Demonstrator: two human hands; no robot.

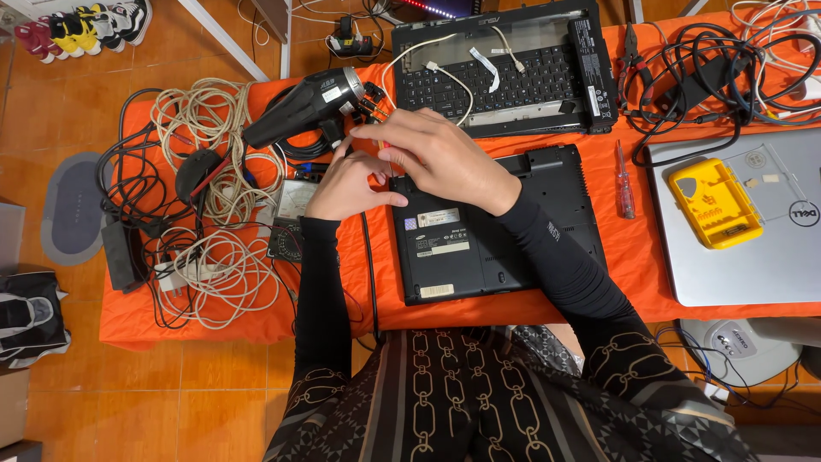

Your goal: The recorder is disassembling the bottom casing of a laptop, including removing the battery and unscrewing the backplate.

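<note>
A black laptop (505, 248) lies upside down on the orange table (633, 257) in front of me. My right hand (436, 158) hovers over its top left corner, fingers closed around a small screwdriver with a red handle (382, 145), tip down at the corner. My left hand (346, 188) rests beside that same corner, fingers curled against the laptop's edge and touching the right hand. What lies under the hands is hidden.
A black hair dryer (304, 107) and coiled cream cables (214, 171) lie at left. A dismantled keyboard deck (505, 73) sits behind. A red screwdriver (625, 184), pliers (637, 60), a silver laptop (753, 248) with a yellow bit case (714, 204) lie at right.
</note>
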